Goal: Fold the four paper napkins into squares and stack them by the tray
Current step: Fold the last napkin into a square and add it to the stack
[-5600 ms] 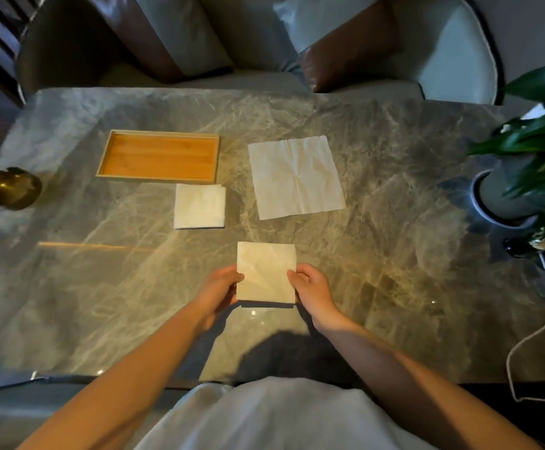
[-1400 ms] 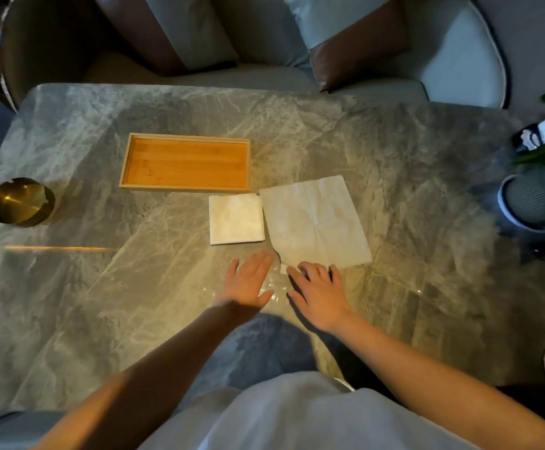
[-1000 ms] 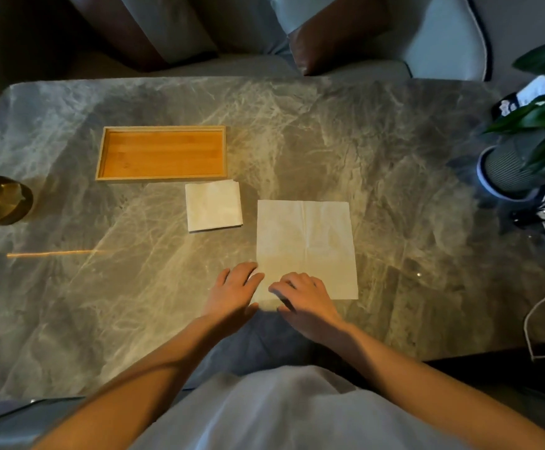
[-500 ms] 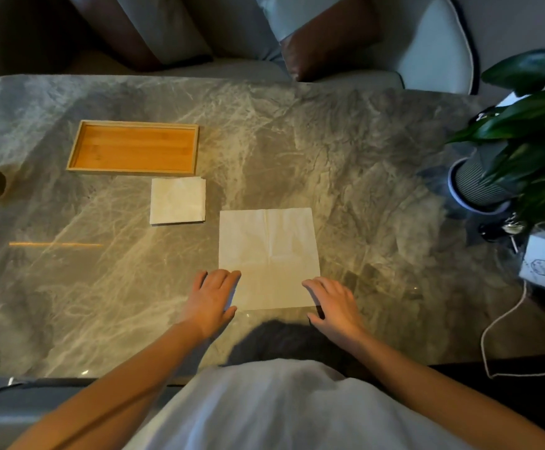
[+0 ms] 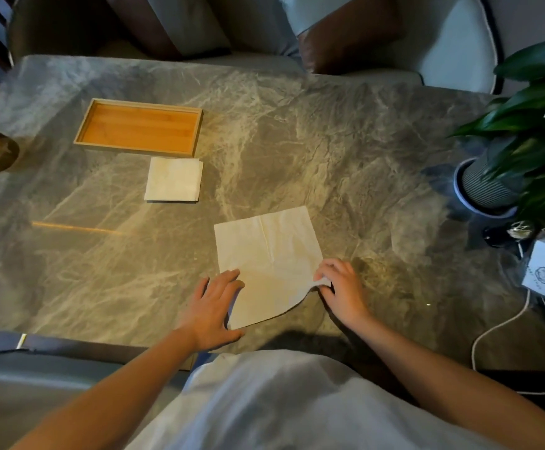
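The unfolded napkin (image 5: 266,254) lies flat on the tabletop (image 5: 345,164), its near right corner lifted and pinched between the fingers (image 5: 324,280) of the right hand (image 5: 342,290). The left hand (image 5: 212,306) presses its near left edge, fingers spread flat. Well beyond the fingers, the folded napkin stack (image 5: 173,179) sits just beside the wooden tray (image 5: 138,126).

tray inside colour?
Warm orange-brown wood grain, paler rim; tray, head view.
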`<state>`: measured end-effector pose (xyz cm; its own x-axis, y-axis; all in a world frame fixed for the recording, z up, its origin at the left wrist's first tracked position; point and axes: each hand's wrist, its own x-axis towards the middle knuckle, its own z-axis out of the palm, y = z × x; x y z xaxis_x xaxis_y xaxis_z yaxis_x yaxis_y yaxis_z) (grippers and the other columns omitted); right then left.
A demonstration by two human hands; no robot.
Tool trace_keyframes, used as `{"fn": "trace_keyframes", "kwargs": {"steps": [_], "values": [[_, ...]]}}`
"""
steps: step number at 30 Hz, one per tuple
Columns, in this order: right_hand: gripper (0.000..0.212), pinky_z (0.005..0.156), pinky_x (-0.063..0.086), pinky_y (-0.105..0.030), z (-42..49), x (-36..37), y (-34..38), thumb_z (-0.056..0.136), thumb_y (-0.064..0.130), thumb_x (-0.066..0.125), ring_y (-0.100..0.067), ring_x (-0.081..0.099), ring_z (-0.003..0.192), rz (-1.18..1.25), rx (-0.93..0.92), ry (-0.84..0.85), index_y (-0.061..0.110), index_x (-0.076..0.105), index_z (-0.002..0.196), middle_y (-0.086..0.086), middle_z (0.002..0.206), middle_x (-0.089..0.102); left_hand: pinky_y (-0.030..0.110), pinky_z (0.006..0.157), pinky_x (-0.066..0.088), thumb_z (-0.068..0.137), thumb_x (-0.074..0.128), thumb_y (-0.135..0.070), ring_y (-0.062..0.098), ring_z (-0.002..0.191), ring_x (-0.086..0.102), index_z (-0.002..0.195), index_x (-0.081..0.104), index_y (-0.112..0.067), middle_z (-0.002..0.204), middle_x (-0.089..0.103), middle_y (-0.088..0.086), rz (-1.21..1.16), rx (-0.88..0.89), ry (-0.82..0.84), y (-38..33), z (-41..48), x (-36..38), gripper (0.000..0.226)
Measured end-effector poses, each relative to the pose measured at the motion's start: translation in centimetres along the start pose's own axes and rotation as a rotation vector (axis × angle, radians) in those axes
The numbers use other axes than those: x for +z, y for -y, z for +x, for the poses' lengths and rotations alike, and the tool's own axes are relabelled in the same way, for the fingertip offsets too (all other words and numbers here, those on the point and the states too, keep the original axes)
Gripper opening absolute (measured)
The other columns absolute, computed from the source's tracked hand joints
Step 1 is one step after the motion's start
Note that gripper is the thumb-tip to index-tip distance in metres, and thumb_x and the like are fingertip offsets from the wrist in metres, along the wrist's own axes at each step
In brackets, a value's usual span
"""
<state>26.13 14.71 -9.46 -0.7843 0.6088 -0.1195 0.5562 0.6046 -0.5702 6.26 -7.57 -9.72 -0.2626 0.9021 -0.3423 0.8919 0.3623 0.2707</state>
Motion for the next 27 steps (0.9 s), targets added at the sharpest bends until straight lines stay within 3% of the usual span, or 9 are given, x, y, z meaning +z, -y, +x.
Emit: {"fn": "trace_keyframes", "kwargs": {"steps": [4, 7, 9, 12, 14, 17, 21, 23, 27], "values": [[0.012, 0.075, 0.051, -0.044, -0.6, -0.5, 0.2, 0.086, -0.003, 0.058, -0.025, 0.060, 0.088, 0.181, 0.066, -0.009, 0.007, 0.060, 0.094, -0.007, 0.095, 0.063, 0.040, 0.116, 0.016, 0.072, 0.053, -0.066, 0.019, 0.139, 0.026, 0.142, 0.025, -0.027, 0.153, 0.028, -0.002, -0.051, 0.007, -0.039, -0.7, 0.3, -0.5, 0.085], [0.004, 0.069, 0.051, -0.049, -0.6, -1.3, 0.2, 0.092, 0.008, 0.057, -0.023, 0.059, 0.077, 0.232, 0.087, -0.022, 0.007, 0.060, 0.090, -0.005, 0.084, 0.063, 0.033, 0.104, 0.034, 0.079, 0.065, -0.039, 0.024, 0.124, 0.048, 0.125, 0.052, -0.023, 0.138, 0.051, -0.001, -0.218, -0.024, -0.139, -1.0, 1.2, -1.4, 0.050], [0.007, 0.066, 0.051, -0.041, -0.7, -2.1, 0.2, 0.091, 0.017, 0.060, -0.017, 0.057, 0.074, 0.254, 0.071, -0.055, 0.012, 0.059, 0.087, 0.002, 0.083, 0.061, 0.027, 0.089, 0.043, 0.084, 0.064, -0.021, 0.021, 0.107, 0.059, 0.111, 0.062, -0.021, 0.123, 0.063, -0.001, -0.386, -0.127, -0.205, -1.2, 1.7, -2.1, 0.027], [0.021, 0.071, 0.048, -0.024, -0.9, -2.8, -0.1, 0.079, 0.020, 0.073, -0.006, 0.057, 0.086, 0.258, 0.036, -0.017, 0.019, 0.058, 0.092, 0.010, 0.096, 0.059, 0.027, 0.068, 0.045, 0.090, 0.057, -0.018, 0.015, 0.081, 0.058, 0.105, 0.059, -0.024, 0.103, 0.068, -0.001, -0.483, -0.256, -0.204, -1.7, 2.3, -2.8, 0.016], [0.029, 0.083, 0.050, -0.027, -1.0, -2.9, -0.7, 0.076, 0.010, 0.075, -0.007, 0.057, 0.103, 0.237, 0.025, 0.027, 0.017, 0.060, 0.099, 0.009, 0.110, 0.060, 0.030, 0.060, 0.045, 0.091, 0.053, -0.017, 0.019, 0.074, 0.058, 0.101, 0.055, -0.024, 0.093, 0.069, 0.003, -0.446, -0.237, -0.168, -1.9, 2.6, -3.1, 0.012], [0.021, 0.094, 0.049, -0.033, -1.2, -2.8, -1.3, 0.081, -0.002, 0.066, -0.015, 0.057, 0.115, 0.204, 0.037, -0.028, 0.011, 0.065, 0.098, 0.002, 0.120, 0.062, 0.030, 0.058, 0.041, 0.093, 0.048, -0.015, 0.023, 0.071, 0.057, 0.106, 0.053, -0.019, 0.089, 0.068, 0.010, -0.388, -0.212, -0.131, -2.0, 3.0, -3.2, 0.015], [0.022, 0.076, 0.056, -0.038, -1.2, -2.7, -1.1, 0.089, 0.005, 0.057, -0.017, 0.064, 0.094, 0.130, 0.063, -0.055, 0.017, 0.062, 0.106, 0.000, 0.105, 0.069, 0.036, 0.065, 0.048, 0.092, 0.047, -0.012, 0.023, 0.078, 0.059, 0.105, 0.056, -0.019, 0.094, 0.068, 0.006, -0.373, -0.198, -0.137, -1.8, 2.7, -2.9, 0.017], [0.016, 0.066, 0.054, -0.040, -1.1, -2.7, -1.4, 0.090, 0.008, 0.055, -0.021, 0.065, 0.081, 0.073, 0.063, -0.036, 0.018, 0.060, 0.103, -0.002, 0.092, 0.070, 0.034, 0.059, 0.044, 0.092, 0.047, -0.012, 0.023, 0.072, 0.057, 0.098, 0.054, -0.019, 0.089, 0.068, 0.009, -0.384, -0.211, -0.166, -1.6, 2.5, -2.7, 0.011], [0.012, 0.065, 0.054, -0.041, -1.3, -2.4, -2.2, 0.092, 0.014, 0.057, -0.023, 0.065, 0.074, 0.105, 0.142, -0.053, 0.013, 0.064, 0.102, -0.007, 0.082, 0.070, 0.034, 0.060, 0.044, 0.095, 0.048, -0.023, 0.026, 0.076, 0.063, 0.099, 0.055, -0.016, 0.087, 0.070, 0.008, -0.388, -0.222, -0.185, -1.4, 2.7, -2.3, 0.011]]}}
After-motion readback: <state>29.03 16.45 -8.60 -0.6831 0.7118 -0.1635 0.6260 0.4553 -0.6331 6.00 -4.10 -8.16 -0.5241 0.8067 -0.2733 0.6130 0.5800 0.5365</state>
